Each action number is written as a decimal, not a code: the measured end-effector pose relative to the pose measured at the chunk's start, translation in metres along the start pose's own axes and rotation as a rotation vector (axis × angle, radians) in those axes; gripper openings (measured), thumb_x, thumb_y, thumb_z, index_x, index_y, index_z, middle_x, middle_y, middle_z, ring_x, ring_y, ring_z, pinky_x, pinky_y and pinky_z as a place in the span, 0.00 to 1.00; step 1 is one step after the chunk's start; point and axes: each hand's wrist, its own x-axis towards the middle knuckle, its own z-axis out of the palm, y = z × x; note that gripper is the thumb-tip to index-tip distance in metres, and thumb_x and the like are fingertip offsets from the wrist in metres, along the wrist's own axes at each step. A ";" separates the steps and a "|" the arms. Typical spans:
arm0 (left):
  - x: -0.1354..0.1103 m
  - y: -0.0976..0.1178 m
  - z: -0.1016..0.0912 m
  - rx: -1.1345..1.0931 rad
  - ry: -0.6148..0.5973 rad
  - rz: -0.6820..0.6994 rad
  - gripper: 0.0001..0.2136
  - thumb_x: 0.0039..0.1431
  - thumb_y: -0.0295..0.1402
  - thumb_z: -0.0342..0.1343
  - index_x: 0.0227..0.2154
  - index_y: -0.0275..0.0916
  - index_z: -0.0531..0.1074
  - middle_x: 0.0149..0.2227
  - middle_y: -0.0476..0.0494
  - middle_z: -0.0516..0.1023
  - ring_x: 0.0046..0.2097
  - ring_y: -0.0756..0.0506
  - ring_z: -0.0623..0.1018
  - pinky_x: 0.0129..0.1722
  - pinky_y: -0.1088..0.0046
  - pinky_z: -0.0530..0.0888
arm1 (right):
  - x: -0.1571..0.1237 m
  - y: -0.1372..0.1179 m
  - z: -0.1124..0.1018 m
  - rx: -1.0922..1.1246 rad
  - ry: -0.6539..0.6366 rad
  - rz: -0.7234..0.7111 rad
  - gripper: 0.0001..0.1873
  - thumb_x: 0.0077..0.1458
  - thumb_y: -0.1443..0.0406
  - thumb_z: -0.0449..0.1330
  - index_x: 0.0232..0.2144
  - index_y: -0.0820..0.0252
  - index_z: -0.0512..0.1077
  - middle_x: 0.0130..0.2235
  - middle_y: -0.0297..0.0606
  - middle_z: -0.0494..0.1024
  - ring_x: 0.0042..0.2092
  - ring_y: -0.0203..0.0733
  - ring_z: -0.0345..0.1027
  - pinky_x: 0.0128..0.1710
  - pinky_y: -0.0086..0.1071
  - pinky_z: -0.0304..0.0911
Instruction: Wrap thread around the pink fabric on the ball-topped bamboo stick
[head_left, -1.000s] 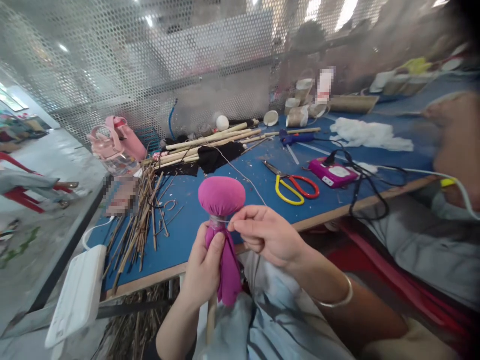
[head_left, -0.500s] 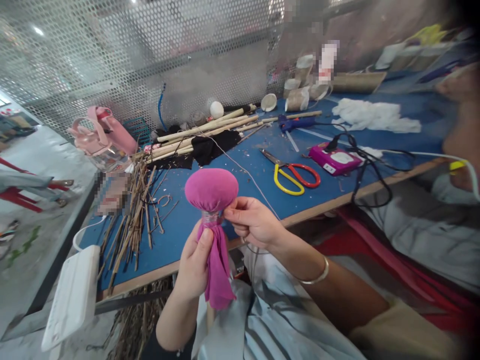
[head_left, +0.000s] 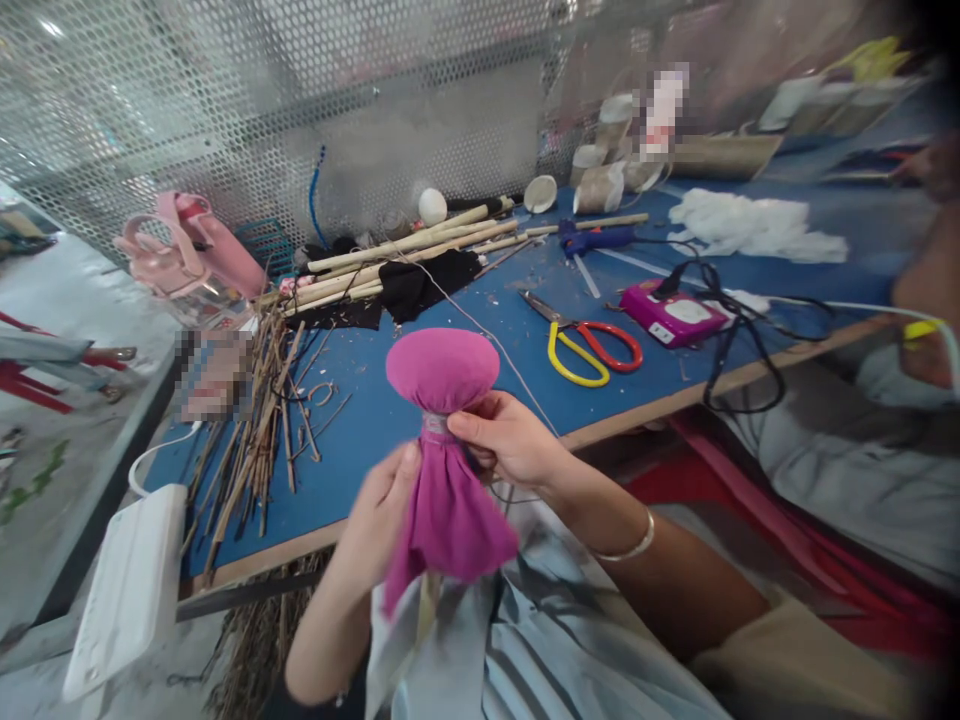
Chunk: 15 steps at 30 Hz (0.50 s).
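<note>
In front of me is a bright pink cloth bundle (head_left: 442,370) with a round, stuffed head. Grey thread or wire (head_left: 435,424) is wound around its neck, and the loose cloth (head_left: 454,520) flares out below. A pale stick (head_left: 428,605) shows beneath the cloth. My right hand (head_left: 506,435) pinches the bound neck, thumb on the front. My left hand (head_left: 382,510), slightly blurred, holds the cloth's left side just under the binding. Near my right hand, a thin strand (head_left: 487,340) runs across the table.
Scissors (head_left: 581,345) with yellow and red handles lie beyond my hands, beside a magenta power box (head_left: 671,315). Twigs (head_left: 251,430) and a white power strip (head_left: 127,590) are at left. Behind are wooden sticks (head_left: 412,245), a blue glue gun (head_left: 596,238) and white stuffing (head_left: 757,225). Another person's arm (head_left: 926,245) is at right.
The loose cloth below the neck has spread out from a narrow bunch. My left hand has loosened from around it and shifted left. My right hand's thumb now lies over the binding.
</note>
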 end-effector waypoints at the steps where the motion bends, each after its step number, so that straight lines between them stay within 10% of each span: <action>1: -0.005 0.012 -0.002 0.033 0.115 0.065 0.15 0.57 0.42 0.53 0.44 0.42 0.70 0.38 0.45 0.76 0.40 0.45 0.76 0.39 0.70 0.73 | -0.002 -0.002 0.003 -0.008 0.044 -0.031 0.17 0.41 0.58 0.68 0.23 0.63 0.66 0.14 0.21 0.53 0.15 0.22 0.38 0.14 0.22 0.34; 3: -0.015 0.034 -0.001 0.118 0.629 0.382 0.16 0.59 0.36 0.51 0.51 0.43 0.65 0.46 0.44 0.73 0.48 0.44 0.74 0.43 0.67 0.73 | -0.006 -0.003 0.011 -0.020 0.109 -0.085 0.15 0.42 0.59 0.67 0.27 0.64 0.70 0.16 0.23 0.57 0.17 0.23 0.42 0.15 0.22 0.39; 5: -0.022 0.044 0.009 0.128 0.837 0.619 0.17 0.62 0.32 0.47 0.54 0.45 0.62 0.52 0.44 0.69 0.54 0.43 0.70 0.51 0.61 0.69 | -0.007 -0.002 0.021 -0.024 0.149 -0.139 0.14 0.43 0.60 0.66 0.30 0.64 0.72 0.19 0.27 0.64 0.19 0.25 0.50 0.18 0.22 0.48; 10: -0.017 0.014 0.037 0.481 0.256 0.278 0.25 0.61 0.36 0.48 0.61 0.39 0.53 0.62 0.37 0.59 0.62 0.42 0.60 0.58 0.63 0.61 | -0.005 0.005 0.035 -0.040 0.186 -0.179 0.13 0.45 0.61 0.65 0.34 0.63 0.72 0.29 0.34 0.73 0.29 0.32 0.63 0.30 0.26 0.61; 15: -0.005 -0.004 0.027 0.606 0.248 0.253 0.20 0.63 0.37 0.43 0.55 0.35 0.58 0.52 0.34 0.71 0.51 0.42 0.72 0.48 0.66 0.68 | -0.008 -0.003 0.027 -0.174 0.123 -0.162 0.11 0.47 0.61 0.62 0.33 0.61 0.72 0.28 0.34 0.73 0.29 0.33 0.65 0.29 0.27 0.62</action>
